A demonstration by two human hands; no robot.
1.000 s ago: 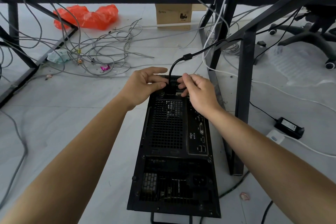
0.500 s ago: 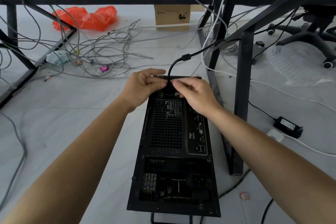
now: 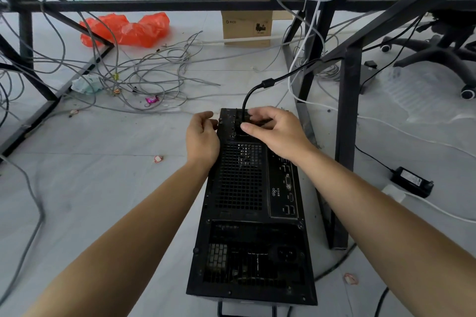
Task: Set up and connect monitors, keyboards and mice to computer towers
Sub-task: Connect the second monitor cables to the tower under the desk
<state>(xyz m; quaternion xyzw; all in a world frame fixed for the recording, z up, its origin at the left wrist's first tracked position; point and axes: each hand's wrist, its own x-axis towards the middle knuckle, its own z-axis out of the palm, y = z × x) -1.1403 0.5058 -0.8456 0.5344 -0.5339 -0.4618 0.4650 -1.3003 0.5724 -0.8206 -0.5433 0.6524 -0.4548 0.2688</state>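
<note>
A black computer tower (image 3: 239, 183) lies on the grey floor with its rear panel facing up; the port strip (image 3: 286, 188) runs along its right side. A black cable (image 3: 268, 83) with a ferrite bead drops into the tower's far end. My right hand (image 3: 275, 134) pinches the cable's plug there between thumb and fingers, and the plug itself is mostly hidden. Against the tower's far left edge, my left hand (image 3: 202, 136) has its fingers curled and holds the case, thumb on the rim.
A black desk frame leg (image 3: 347, 136) stands right beside the tower. A power adapter (image 3: 412, 181) with a white lead lies at the right. Loose grey cables (image 3: 144, 80), an orange bag (image 3: 128, 29), a cardboard box (image 3: 247, 23) and an office chair (image 3: 443, 46) lie beyond.
My left hand has slid left off the plug to the tower's side edge. My right hand has shifted over the plug and now holds it alone.
</note>
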